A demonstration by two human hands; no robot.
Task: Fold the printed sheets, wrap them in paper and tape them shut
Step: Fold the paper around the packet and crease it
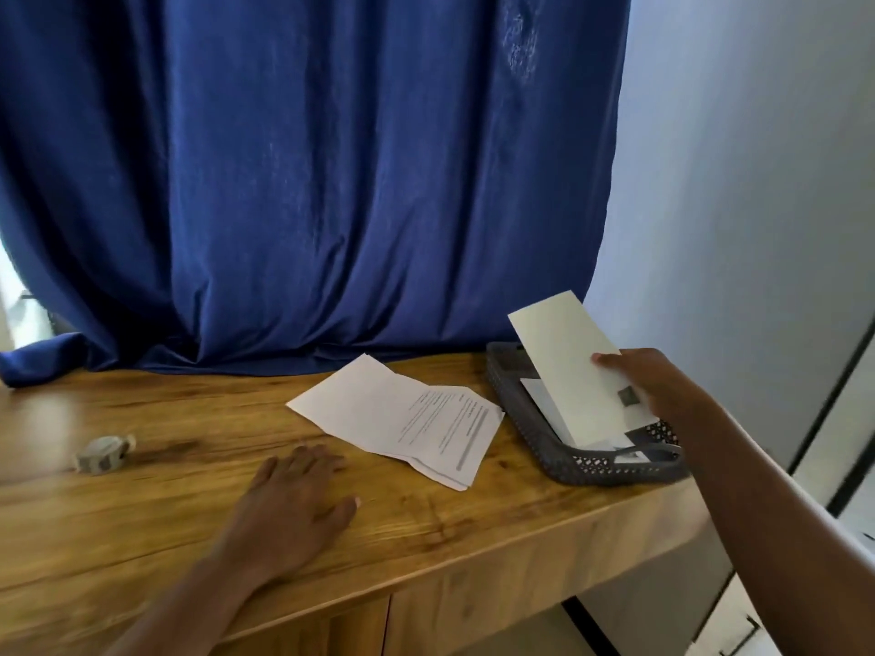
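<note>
The right hand (656, 388) pinches a folded white packet (575, 366) above the grey basket (544, 447), the printed sheets (402, 419) lie on the desk (142, 513) just left of that basket, and the left hand (293, 508) rests flat, fingers spread, before them.

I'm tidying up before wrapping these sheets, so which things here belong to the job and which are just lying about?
For the job:
printed sheets
folded paper in the right hand
tape roll

Lying about:
grey basket with other papers
blue curtain

Desk (142, 527) glossy grained wood; curtain (308, 182) blue cloth; basket (535, 447) perforated plastic.
</note>
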